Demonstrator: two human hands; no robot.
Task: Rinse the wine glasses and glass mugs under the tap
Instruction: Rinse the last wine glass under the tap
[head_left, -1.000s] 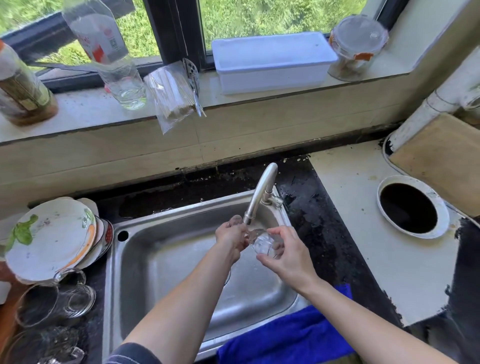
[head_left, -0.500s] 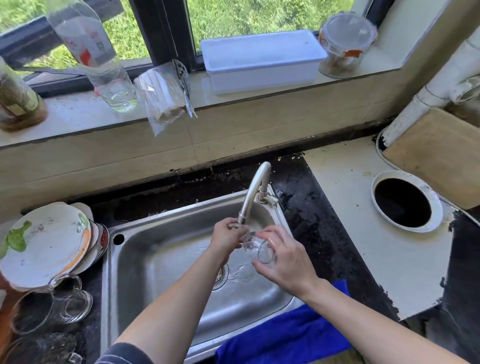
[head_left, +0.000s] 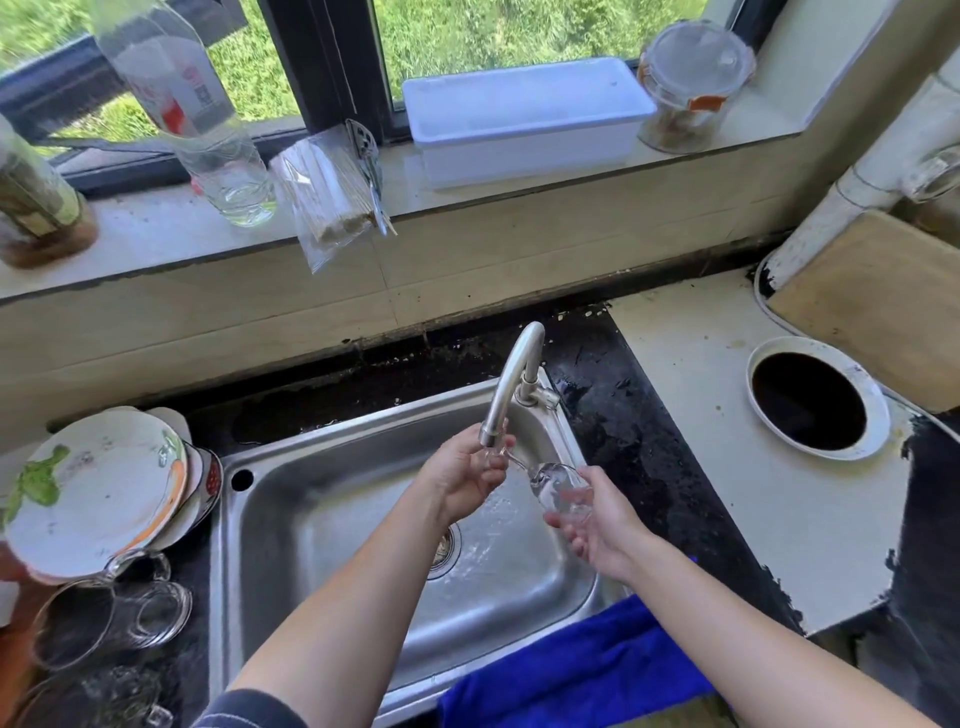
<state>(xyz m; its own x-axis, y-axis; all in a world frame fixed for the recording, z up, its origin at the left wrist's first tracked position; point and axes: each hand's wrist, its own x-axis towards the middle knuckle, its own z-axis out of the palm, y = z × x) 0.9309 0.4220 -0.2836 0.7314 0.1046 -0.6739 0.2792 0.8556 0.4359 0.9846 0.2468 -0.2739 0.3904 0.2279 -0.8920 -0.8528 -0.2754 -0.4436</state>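
Note:
A clear wine glass lies on its side over the steel sink, just below the tap spout. My left hand grips its foot and stem end right under the spout. My right hand cups the bowl from below, fingers curled round it. Water splashes onto the sink floor near the drain. Several glass mugs stand on the dark counter left of the sink.
A stack of plates leans left of the sink above the mugs. A blue cloth hangs over the sink's front edge. A round hole and a wooden board lie on the right counter. Bottles, a bag and a white box line the windowsill.
The glass has turned from bowl under the spout to lying sideways, its foot end now under the tap. My right hand has shifted right and lower with the bowl.

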